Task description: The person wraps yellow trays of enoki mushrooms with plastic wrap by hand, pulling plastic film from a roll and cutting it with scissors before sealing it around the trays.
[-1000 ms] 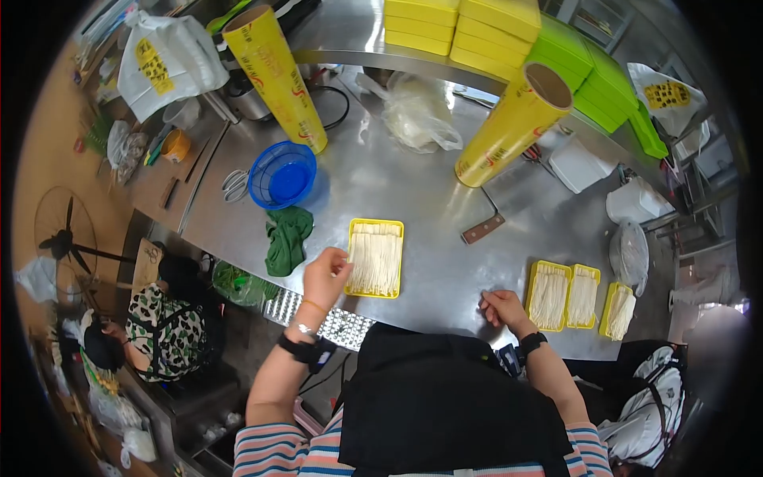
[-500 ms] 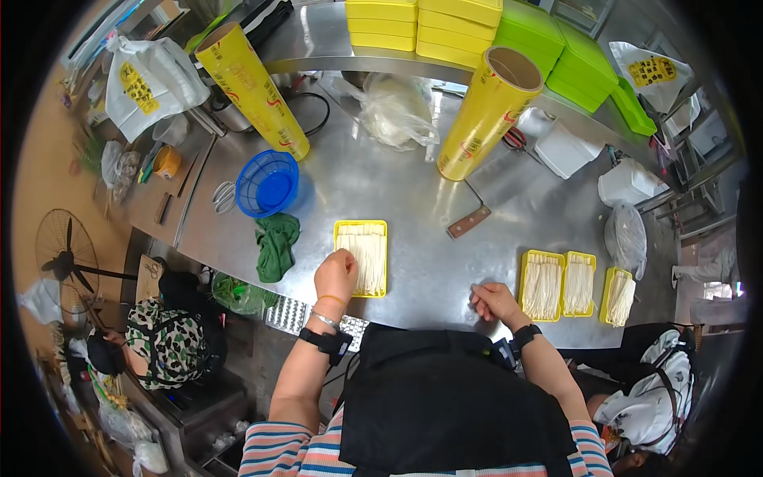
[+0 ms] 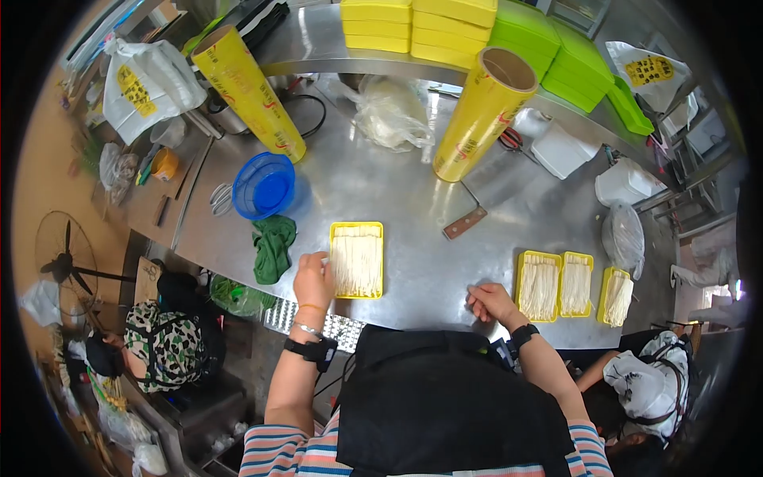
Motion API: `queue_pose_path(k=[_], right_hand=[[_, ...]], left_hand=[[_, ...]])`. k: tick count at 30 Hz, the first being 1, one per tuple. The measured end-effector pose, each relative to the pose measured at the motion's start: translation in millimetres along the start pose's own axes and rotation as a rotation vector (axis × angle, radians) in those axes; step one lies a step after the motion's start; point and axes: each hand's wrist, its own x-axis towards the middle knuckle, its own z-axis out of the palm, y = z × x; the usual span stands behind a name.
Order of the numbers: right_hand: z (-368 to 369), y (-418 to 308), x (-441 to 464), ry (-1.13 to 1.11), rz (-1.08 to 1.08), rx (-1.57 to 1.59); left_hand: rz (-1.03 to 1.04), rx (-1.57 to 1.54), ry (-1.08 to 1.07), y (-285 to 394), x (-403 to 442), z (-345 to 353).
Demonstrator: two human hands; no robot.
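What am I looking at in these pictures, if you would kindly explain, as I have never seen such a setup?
There is no machine: a person works bare-handed, filmed by one head-worn camera looking forward and down. On the steel table are four yellow trays of thin white strands, probably enoki mushrooms, alongside a green cloth, a blue basket and two plastic-wrap rolls. The left hand is beside one tray, the right hand near the other three; I see nothing held in either.
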Motion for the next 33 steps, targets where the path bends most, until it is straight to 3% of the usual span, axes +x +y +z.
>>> queue_pose_path(k=[2,4,12,27,33], right_hand=[[-0.8,3.3,4.3,0.000,-0.010,0.007],[-1.4,2.7,2.6,-0.008,-0.008,0.003],[-2.2,16.1,13.7,0.009,-0.030,0.009],[-2.9,11.3,5.4,-0.003,-0.089,-0.008],[0.4,27.5,9.2,0.020,-0.170,0.062]], left_hand=[[0.064,0.093,-0.042,-28.8,-2.4,7.9],[0.017,0.029,-0.238,-37.3,-5.6,10.8],[0.171,0.074,-0.306,-41.7,-1.1,16.8],[0.730,0.111,-0.505,39.7,27.0,38.4],[0.786,0.017,-0.702,73.4,43.9,60.1]])
